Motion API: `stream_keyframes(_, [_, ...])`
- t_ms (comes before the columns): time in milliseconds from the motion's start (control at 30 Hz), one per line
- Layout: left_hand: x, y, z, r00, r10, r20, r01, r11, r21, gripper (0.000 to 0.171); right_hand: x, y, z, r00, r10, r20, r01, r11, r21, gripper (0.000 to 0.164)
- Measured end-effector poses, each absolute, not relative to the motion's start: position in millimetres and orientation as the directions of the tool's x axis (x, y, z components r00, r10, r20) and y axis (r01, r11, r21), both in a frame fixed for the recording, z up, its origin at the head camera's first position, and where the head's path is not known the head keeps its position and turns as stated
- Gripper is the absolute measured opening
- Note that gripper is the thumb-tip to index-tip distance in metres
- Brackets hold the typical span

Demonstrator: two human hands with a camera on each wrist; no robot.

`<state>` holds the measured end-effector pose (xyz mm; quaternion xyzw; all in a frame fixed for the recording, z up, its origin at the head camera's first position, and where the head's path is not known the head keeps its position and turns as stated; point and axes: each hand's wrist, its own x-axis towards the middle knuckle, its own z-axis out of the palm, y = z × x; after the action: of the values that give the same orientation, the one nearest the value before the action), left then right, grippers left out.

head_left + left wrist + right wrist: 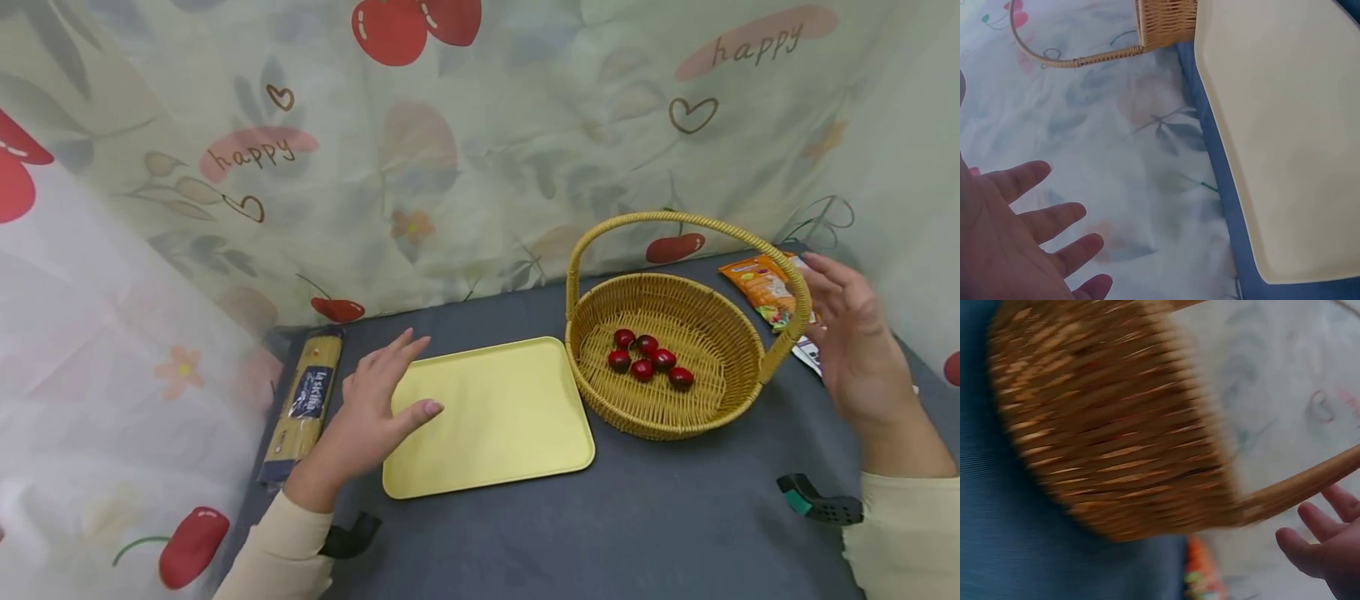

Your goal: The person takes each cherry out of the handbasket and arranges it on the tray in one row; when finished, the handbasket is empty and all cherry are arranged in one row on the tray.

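Note:
My left hand [371, 417] is held over the left edge of a pale yellow tray [495, 425], fingers spread and holding nothing. In the left wrist view its fingers [1054, 222] stand apart from the tray. A round wicker basket [637, 425] with a tall arched handle [675, 217] stands right of the tray. Several dark red cherries [642, 370] lie on its bottom. Beside the handle's right side is my right hand [862, 350], its fingers loosely bent and gripping nothing. In the right wrist view the fingertips are close to the handle [1310, 481]; whether they touch it I cannot tell.
A long pack of spaghetti [306, 400] lies at the left edge of the dark grey table [600, 533]. Behind the basket's right side is an orange packet [757, 283], with a white packet [808, 354] partly hidden nearby. A printed curtain [465, 167] hangs close along the back.

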<state>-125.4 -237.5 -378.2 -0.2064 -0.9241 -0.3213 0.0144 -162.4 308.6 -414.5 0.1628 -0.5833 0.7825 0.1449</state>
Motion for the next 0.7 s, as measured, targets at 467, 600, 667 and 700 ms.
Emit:
stream_keyframes(467, [-134.6,-210.5,-390.4,-0.890,0.418,0.183,0.427,0.621,0.657,0.083,-158.0,284.7,-497.4,-0.952,0.090,0.291,-0.304,-0.314,-0.899,0.072])
stream_keyframes(600, [-139.3,-200.5,-390.0,-0.884,0.428,0.188,0.436,0.612,0.660,0.084,-153.1,281.7,-508.3,-0.955,0.087,0.285,-0.298,-0.306,-0.904,0.066])
stream_keyframes(667, [-142.2,-195.0,-389.4,-0.881,0.431,0.197,0.443,0.600,0.666,0.084,-152.5,282.0,-513.1,-0.959,0.071,0.275,-0.283,-0.306,-0.909,0.058])
stream_keyframes(700, [-144.0,-192.0,-389.4,-0.877,0.434,0.205,0.449,0.591,0.670,0.085,-152.8,282.3,-515.4,-0.961,0.061,0.269,-0.274,-0.306,-0.912,0.054])
